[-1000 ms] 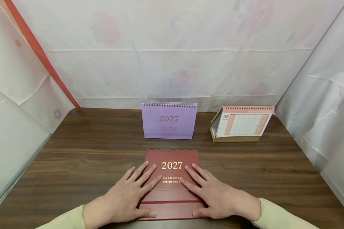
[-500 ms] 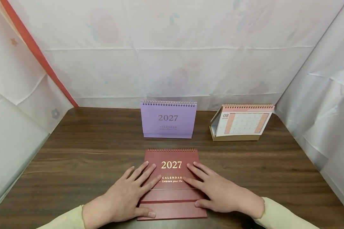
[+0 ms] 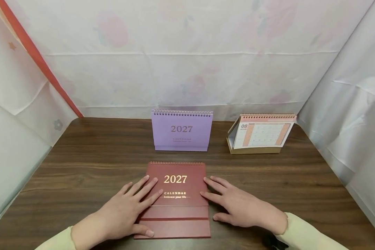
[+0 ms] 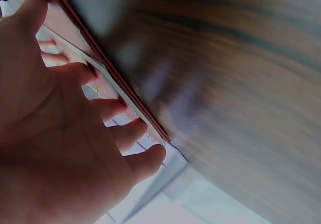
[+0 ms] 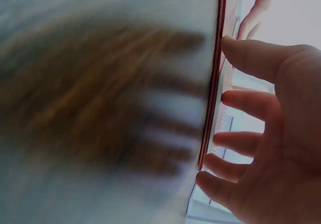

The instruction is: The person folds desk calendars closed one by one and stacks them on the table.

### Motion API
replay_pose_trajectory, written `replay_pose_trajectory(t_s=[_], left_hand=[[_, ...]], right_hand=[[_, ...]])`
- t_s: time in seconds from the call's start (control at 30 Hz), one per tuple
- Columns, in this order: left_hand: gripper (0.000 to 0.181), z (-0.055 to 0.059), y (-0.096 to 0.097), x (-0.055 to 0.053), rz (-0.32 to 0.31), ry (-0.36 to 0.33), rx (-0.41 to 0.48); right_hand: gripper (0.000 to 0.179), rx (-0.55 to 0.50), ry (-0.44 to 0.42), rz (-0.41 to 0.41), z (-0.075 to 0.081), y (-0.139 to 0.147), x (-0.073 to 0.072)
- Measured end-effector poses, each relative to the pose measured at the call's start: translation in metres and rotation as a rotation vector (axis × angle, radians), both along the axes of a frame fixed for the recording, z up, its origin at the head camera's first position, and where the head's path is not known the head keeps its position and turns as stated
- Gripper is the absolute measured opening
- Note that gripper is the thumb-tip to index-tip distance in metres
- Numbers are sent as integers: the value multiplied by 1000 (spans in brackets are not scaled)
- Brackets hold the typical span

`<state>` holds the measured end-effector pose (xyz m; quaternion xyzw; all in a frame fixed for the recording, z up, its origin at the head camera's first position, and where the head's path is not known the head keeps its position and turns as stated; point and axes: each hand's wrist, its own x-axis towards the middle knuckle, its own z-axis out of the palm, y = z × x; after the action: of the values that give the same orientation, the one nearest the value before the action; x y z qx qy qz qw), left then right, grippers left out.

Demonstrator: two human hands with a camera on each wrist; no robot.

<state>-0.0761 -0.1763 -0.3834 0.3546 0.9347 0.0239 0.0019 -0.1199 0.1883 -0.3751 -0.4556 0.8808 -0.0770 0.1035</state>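
Observation:
A dark red desk calendar [image 3: 175,211] with gold "2027" lettering lies flat near the table's front, its wire binding at the far edge. My left hand [image 3: 118,211] rests on its left side with spread fingers, the thumb on the lower flap. At the right edge, my right hand [image 3: 240,205] has its fingers straight, the fingertips at the cover's border and the thumb just off it. Both wrist views catch the calendar edge-on, as a thin red edge [image 4: 113,71] in the left one and a red edge [image 5: 213,83] in the right one.
Behind it stands a purple 2027 calendar [image 3: 182,133], upright. To the right of that is a white and orange calendar [image 3: 262,135] on a tan stand, showing "08". A dark object [image 3: 273,241] lies by the right wrist. Pale curtains [image 3: 187,55] surround the wooden table [image 3: 97,156].
The red calendar has shifted left, and my left hand with it. My right hand has drawn from the cover to its right edge. Both standing calendars stay in place.

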Motion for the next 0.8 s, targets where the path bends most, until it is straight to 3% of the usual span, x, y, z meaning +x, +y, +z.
replay_pose_trajectory(t_s=[0.23, 0.37, 0.43, 0.6, 0.8], left_hand=[[99, 4, -27, 3, 31, -55, 9], [102, 11, -40, 4, 89, -107, -8], [104, 14, -43, 3, 113, -97, -21], [110, 16, -47, 1, 167, -46, -59], [120, 15, -49, -1, 217, -88, -83]], right_hand=[[66, -7, 85, 129, -6, -19, -4], [66, 31, 83, 179, -3, -37, -7], [65, 50, 97, 200, -1, -49, -8], [66, 114, 114, 220, 1, -79, -9], [68, 178, 72, 210, 3, -113, -15]])
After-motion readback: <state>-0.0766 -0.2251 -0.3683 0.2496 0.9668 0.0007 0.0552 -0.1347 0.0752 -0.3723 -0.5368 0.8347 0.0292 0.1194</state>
